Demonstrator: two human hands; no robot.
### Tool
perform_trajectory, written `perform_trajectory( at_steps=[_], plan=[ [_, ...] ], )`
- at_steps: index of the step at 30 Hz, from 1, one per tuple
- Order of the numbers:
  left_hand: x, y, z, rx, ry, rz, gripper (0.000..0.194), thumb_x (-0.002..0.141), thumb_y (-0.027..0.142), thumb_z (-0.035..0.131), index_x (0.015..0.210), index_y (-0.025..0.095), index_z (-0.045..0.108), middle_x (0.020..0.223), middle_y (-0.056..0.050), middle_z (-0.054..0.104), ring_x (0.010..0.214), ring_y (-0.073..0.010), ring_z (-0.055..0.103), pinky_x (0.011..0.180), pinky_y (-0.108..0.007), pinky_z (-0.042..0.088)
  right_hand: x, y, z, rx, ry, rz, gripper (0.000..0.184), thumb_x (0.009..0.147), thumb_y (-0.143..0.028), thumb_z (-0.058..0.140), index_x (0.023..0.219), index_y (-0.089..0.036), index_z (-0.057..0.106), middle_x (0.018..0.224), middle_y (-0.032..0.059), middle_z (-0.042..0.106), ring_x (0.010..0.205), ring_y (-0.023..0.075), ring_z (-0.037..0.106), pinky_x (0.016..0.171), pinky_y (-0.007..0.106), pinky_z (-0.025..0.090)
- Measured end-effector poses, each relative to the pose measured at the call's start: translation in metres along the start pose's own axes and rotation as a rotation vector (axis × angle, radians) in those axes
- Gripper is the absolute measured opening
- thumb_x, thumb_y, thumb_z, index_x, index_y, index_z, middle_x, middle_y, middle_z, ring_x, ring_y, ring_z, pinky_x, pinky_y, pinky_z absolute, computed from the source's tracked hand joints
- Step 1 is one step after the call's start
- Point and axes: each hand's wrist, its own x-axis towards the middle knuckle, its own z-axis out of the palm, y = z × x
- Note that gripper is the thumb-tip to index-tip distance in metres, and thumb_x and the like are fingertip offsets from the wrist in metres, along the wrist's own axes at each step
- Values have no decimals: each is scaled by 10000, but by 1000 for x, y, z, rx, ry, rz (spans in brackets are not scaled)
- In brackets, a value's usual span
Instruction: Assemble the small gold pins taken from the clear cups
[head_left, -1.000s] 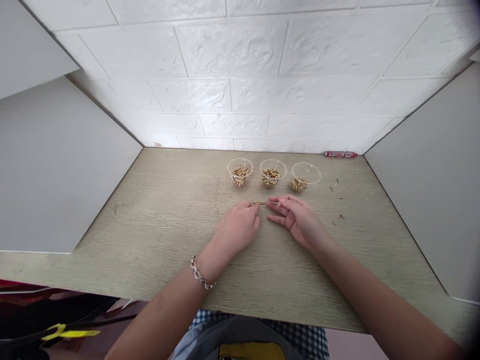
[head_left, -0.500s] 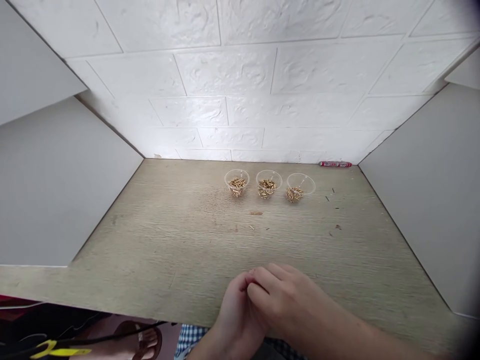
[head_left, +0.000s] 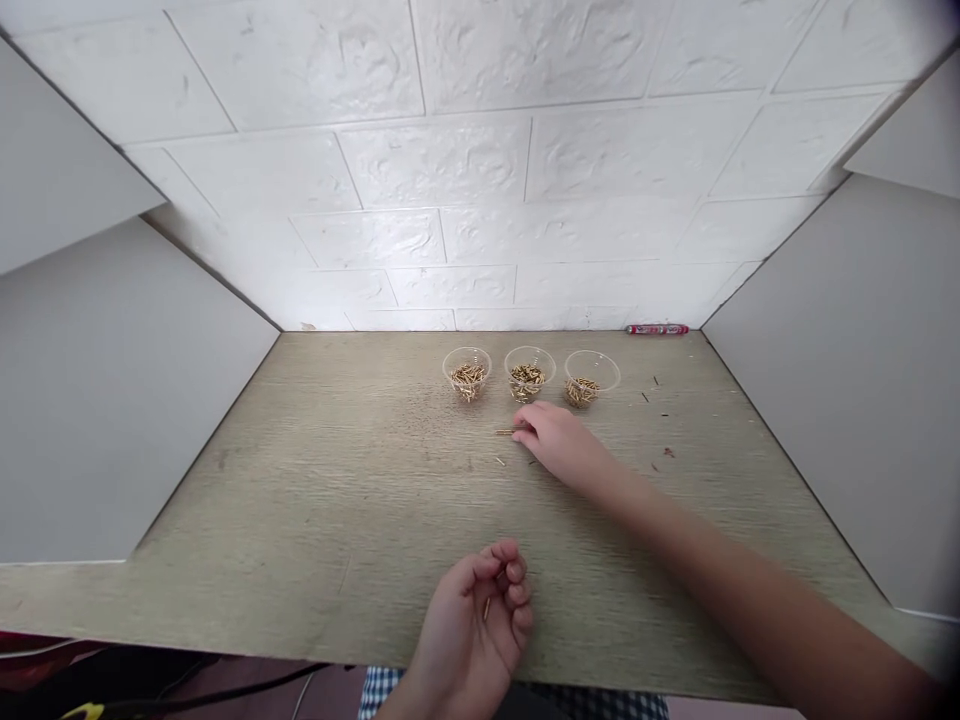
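Observation:
My right hand point(head_left: 564, 442) reaches to the middle of the table, palm down, its thumb and fingertips closing at one end of the thin brass-coloured pins point(head_left: 504, 432) there. Just behind it stand three clear plastic cups: the left cup point(head_left: 467, 374), the middle cup point(head_left: 529, 374) and the right cup point(head_left: 592, 377), each with many short brass-coloured pins inside. Near the front edge my left hand point(head_left: 469, 635) is palm up with curled fingers, and a small brass-coloured pin point(head_left: 487, 608) shows in its palm.
A single short pin point(head_left: 500, 461) lies in front of the right hand. Dark slivers point(head_left: 645, 397) are scattered on the right side of the table point(head_left: 300, 520). A red pen-like tube point(head_left: 657, 329) lies against the white brick-pattern wall point(head_left: 480, 160). Grey panels point(head_left: 817, 370) close both sides.
My hands were together near the front edge. The right hand has moved forward to the pins before the cups, while the left stays behind, turned palm up. The camera view has shifted slightly.

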Motion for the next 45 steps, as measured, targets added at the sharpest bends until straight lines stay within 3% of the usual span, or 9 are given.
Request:
perform_trajectory(
  at_steps=[4, 7, 12, 17, 22, 29, 36, 41, 45],
  plan=[
    [-1, 2, -4, 1, -6, -8, 95, 770, 77, 435, 761, 98, 527, 645, 4, 455, 523, -63, 434, 489, -164, 380, 6, -7, 2, -72, -77, -28, 158, 855, -152, 485, 749, -142, 602, 828, 63, 626, 764, 157, 555, 692, 265, 386],
    [-5, 3, -9, 5, 3, -17, 107, 773, 80, 434, 745, 99, 536, 637, 4, 450, 518, -63, 424, 483, -164, 372, 11, -32, 12, -128, -134, -76, 179, 877, -168, 458, 796, -123, 611, 883, 105, 641, 792, 186, 584, 681, 286, 408],
    [-20, 8, -25, -9, 10, 5, 86, 739, 79, 475, 713, 107, 552, 628, 7, 442, 519, -63, 422, 427, -148, 296, 36, -118, 53, -150, -322, -252, 166, 808, -45, 469, 793, -92, 627, 817, 112, 665, 729, 198, 625, 570, 284, 447],
    [-39, 22, -56, 1, 38, 143, 65, 707, 65, 527, 685, 115, 562, 650, -2, 461, 547, -72, 438, 422, -156, 301, 69, -207, 102, -68, -531, -562, 123, 840, -113, 506, 776, -115, 611, 905, 39, 668, 819, 123, 618, 650, 245, 497],
    [-56, 37, -77, -70, 161, 347, 118, 713, 25, 485, 666, 115, 544, 648, -5, 461, 530, -75, 446, 405, -159, 321, 83, -257, 138, -27, -577, -650, 136, 779, -32, 480, 764, -105, 594, 929, 66, 670, 842, 146, 619, 554, 220, 475],
    [-68, 49, -80, -232, 258, 434, 188, 757, 0, 380, 690, 127, 501, 625, 4, 426, 474, -58, 428, 377, -137, 316, 81, -253, 164, 30, -431, -687, 157, 836, -53, 451, 915, -112, 574, 992, 56, 625, 859, 144, 602, 603, 245, 493],
    [-65, 48, -80, -253, 201, 413, 174, 783, 8, 370, 725, 125, 484, 629, 7, 425, 479, -59, 441, 385, -138, 334, 81, -248, 175, 31, -373, -684, 104, 871, -171, 500, 907, -113, 579, 909, 39, 620, 766, 128, 596, 613, 264, 502],
    [-62, 46, -78, -240, 171, 394, 161, 774, 3, 385, 735, 122, 486, 641, 6, 432, 485, -55, 443, 388, -138, 341, 82, -248, 181, 51, -335, -674, 142, 889, -206, 469, 918, -117, 575, 917, 47, 616, 790, 136, 593, 640, 281, 497],
    [-68, 58, -81, -283, 139, 396, 174, 767, -1, 374, 754, 123, 496, 652, 6, 430, 495, -47, 446, 393, -122, 347, 85, -246, 182, 60, -344, -692, 203, 876, -278, 418, 927, -140, 558, 982, 52, 633, 848, 173, 593, 615, 274, 468]
  ],
)
